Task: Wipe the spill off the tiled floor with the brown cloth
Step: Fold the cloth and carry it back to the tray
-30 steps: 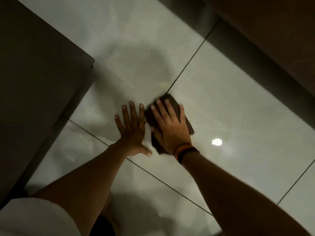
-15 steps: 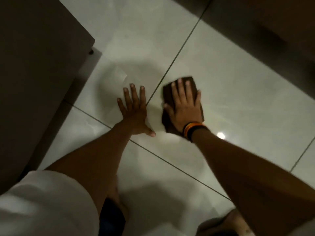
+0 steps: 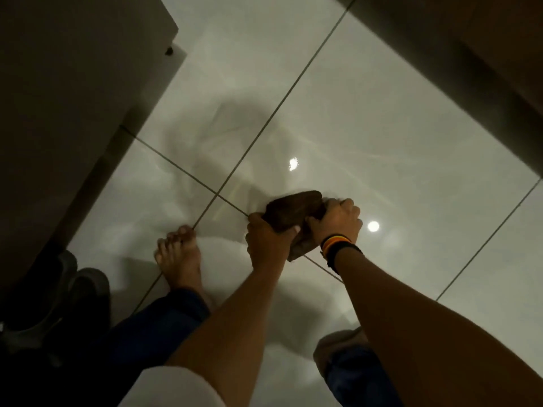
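2 hands grip the brown cloth [image 3: 291,211] over the tiled floor [image 3: 396,136].

The left hand [image 3: 269,240] and right hand [image 3: 338,221] (wristbands [image 3: 338,245] on that wrist) are both closed around the bunched cloth, right of where the grout lines cross. A bare foot [image 3: 179,257] stands near left, by a dark cabinet [image 3: 67,89].

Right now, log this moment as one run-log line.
left hand: gripping brown cloth | right hand: gripping it too | cloth: bunched, above tiled floor
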`<state>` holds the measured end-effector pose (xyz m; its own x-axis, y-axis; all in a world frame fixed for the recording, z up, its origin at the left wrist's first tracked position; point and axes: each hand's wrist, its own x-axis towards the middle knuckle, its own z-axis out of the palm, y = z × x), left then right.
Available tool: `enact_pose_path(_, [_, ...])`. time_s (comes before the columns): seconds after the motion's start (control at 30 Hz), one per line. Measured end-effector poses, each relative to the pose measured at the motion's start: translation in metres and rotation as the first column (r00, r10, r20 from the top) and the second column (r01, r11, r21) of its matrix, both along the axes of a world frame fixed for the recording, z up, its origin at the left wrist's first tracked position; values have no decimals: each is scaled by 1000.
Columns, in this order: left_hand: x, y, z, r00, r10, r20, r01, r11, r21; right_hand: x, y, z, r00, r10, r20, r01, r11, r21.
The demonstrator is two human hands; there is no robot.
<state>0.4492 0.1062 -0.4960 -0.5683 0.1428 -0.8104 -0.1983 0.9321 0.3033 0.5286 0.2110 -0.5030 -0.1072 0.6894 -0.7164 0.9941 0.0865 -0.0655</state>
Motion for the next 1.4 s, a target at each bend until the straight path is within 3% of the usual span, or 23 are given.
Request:
enact_pose_path(0.1, [-4, 11, -11, 1000, 5, 25, -5, 1000, 11, 3, -1, -5, 954, -262, -146, 243, 960, -141])
enact_pose_path(0.17, [-9, 14, -6, 997, 26, 72, -32, 997, 72, 7, -2, 3, 821, -534, -204, 472, 835, -283])
enact_pose_path(0.27, [-23, 7, 31, 973, 97, 208, -132, 978, 160, 12, -9, 38, 582, -782, -222, 651, 612, -448])
enact_pose_path(0.33, [-39, 1, 70, 963, 64, 262, -121, 971, 205, 10, -10, 78, 485, -848, -214, 662, 516, -544])
enact_pose_path(0.43, [-74, -7, 146, 959, 3, 285, -80, 963, 257, -5, -8, 159, 465, -858, -218, 595, 485, -641])
enact_pose_path(0.6, [-149, -7, 316, 910, 31, 412, -168, 939, 301, -61, 3, 324, 413, -885, -215, 475, 411, -778])
enact_pose_path(0.7, [-199, -9, 415, 918, 24, 395, -173, 923, 345, -115, 4, 413, 383, -896, -223, 384, 375, -844])
enact_pose_path(0.77, [-234, -16, 464, 938, 36, 344, -178, 904, 390, -156, 2, 461, 384, -885, -264, 349, 404, -846])
enact_pose_path(0.87, [-290, -34, 506, 962, 87, 258, -189, 895, 403, -225, -10, 508, 473, -794, -382, 307, 555, -773])
enact_pose_path(1.03, [-382, -72, 503, 976, 216, 5, -204, 914, 351, -351, -40, 519, 617, -581, -531, 214, 773, -597])
enact_pose_path(1.23, [-455, -112, 452, 926, 340, -163, -251, 879, 404, -449, -70, 472, 674, -475, -565, 203, 855, -477])
enact_pose_path(1.33, [-458, -132, 440, 942, 265, -206, -175, 912, 372, -445, -77, 462, 704, -453, -547, 198, 865, -461])
enact_pose_path(1.4, [-452, -138, 439, 930, 179, -321, -62, 937, 343, -404, -85, 465, 730, -454, -511, 220, 864, -453])
